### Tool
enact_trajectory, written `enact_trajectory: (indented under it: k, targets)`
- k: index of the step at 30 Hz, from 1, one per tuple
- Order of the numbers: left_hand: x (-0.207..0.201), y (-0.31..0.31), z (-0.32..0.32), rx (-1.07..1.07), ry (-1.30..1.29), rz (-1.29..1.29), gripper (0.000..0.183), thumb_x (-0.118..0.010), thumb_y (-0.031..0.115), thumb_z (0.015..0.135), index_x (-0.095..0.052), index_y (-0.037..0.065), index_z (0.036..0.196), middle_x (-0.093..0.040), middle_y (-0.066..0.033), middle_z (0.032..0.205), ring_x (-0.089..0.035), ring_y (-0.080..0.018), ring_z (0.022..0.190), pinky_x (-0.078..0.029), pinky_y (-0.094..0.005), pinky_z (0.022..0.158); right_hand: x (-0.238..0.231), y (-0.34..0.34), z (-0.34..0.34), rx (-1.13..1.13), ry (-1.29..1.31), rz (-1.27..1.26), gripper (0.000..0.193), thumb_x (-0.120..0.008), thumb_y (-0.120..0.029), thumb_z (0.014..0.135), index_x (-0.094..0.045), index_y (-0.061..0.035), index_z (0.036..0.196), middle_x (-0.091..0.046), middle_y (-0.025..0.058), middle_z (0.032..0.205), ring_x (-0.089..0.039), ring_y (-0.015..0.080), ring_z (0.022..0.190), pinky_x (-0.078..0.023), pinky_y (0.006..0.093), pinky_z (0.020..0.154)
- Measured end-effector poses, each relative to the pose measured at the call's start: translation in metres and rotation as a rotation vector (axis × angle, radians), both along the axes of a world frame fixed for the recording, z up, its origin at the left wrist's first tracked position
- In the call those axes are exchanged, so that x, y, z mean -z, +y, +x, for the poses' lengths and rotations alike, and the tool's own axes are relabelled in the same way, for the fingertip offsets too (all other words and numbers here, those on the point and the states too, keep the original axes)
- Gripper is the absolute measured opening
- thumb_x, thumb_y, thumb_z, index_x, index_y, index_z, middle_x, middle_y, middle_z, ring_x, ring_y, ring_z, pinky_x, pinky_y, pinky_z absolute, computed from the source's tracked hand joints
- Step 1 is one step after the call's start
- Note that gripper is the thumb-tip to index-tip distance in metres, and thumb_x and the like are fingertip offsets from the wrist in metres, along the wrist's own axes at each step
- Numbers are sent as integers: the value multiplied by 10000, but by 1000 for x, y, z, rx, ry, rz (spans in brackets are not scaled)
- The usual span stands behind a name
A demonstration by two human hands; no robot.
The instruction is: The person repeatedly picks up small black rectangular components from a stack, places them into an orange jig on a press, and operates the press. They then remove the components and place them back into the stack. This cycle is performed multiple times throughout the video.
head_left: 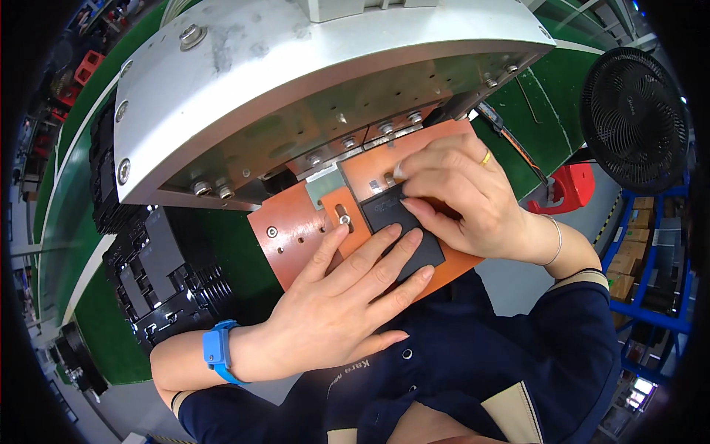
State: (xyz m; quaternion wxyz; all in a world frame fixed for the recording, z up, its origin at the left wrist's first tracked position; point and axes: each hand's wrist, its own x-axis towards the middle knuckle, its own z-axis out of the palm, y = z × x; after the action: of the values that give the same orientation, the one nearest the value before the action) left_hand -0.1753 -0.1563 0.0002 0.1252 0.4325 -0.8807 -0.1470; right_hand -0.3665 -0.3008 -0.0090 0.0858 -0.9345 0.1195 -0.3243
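A flat black rectangular part [386, 211] lies on an orange fixture plate [285, 248], against a slotted orange stop block [342, 211] held by a screw. My left hand [333, 307] rests with its fingers spread and stretched out, fingertips pressing on the black part and its near edge. At the part's far right corner is my right hand [462, 196], thumb and index finger pinched together. What sits in that pinch is too small or hidden to tell. Small metallic tabs [381, 183] show by the part's far edge, beside a whitish bit at a right fingertip.
A heavy silver metal press frame [296, 74] with bolts overhangs the plate's far side. Black plastic parts [166, 270] are stacked at left on the green table [96, 314]. At right stand a black fan [632, 118], a red base or bin [566, 189] and a blue rack [643, 292] with boxes.
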Motion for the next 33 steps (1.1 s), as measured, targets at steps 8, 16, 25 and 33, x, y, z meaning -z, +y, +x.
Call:
enact_trajectory:
  k: [8,16,25,33]
  targets:
    - [1,1,-1,-6,-6,12,714,-703,578,753,-528,267,1372,-447,-97,1466,-421,-287,1345,-177,-549,1145,-4,4,0,4,154,-188,188,-646,-125,772,-619,-73,950,-650,25,974,-599,200,957,-471,367,846]
    - [1,2,-1,-12,-21,20,713,-690,587,766,-523,268,1381,-440,-109,1471,-395,-292,1369,-134,-546,1162,2,3,-1,5,101,-24,299,-677,-80,742,-657,-139,1035,-584,36,1153,-551,254,1022,-450,387,860]
    - [1,1,-2,1,-50,20,685,-671,597,788,-534,271,1375,-438,-113,1474,-389,-293,1371,-101,-541,1174,0,2,1,-13,252,24,355,-676,-102,761,-690,-219,1096,-566,17,1134,-502,242,1041,-454,353,808]
    - [2,2,3,-1,2,29,712,-658,641,779,-576,216,1344,-495,-138,1421,-439,-325,1330,-103,-534,1178,-11,8,-25,-68,83,266,425,-760,-205,743,-650,-87,1136,-580,103,1185,-603,277,970,-525,378,770]
